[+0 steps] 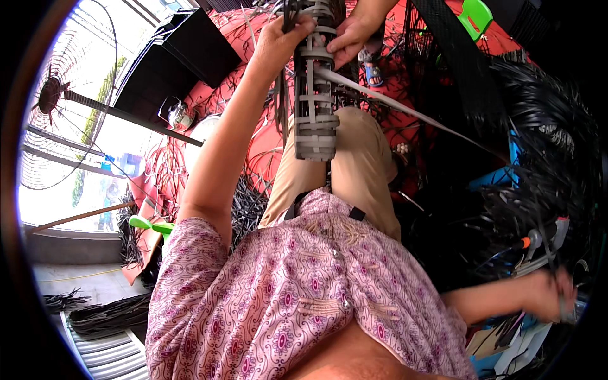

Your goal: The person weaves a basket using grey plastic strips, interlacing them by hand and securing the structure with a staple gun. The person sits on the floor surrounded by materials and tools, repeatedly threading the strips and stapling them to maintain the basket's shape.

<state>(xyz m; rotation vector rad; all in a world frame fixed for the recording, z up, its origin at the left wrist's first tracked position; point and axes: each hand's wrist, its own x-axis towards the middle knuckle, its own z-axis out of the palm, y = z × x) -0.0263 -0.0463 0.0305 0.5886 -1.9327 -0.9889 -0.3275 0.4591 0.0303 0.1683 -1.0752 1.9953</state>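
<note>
Grey flat strips are woven in an open lattice round a long narrow form [315, 136], which rests lengthwise over my knees. My left hand [288, 37] is closed on its far left side, where dark strips hang down. From its right side a long grey strip [405, 109] stretches taut toward the lower right. Far out at the right, my right hand [550, 296] is blurred by motion; its fingers look curled round the strip's end. Another person's hand [351, 39] reaches in from the top and touches the form's right side.
A wire fan [54, 95] and black boxes [171, 60] stand at the left. Loose strips litter the red floor covering [253, 149]. Bundles of black strips [538, 126] fill the right, near a container of tools [535, 240]. A green chair [475, 19] is at the top right.
</note>
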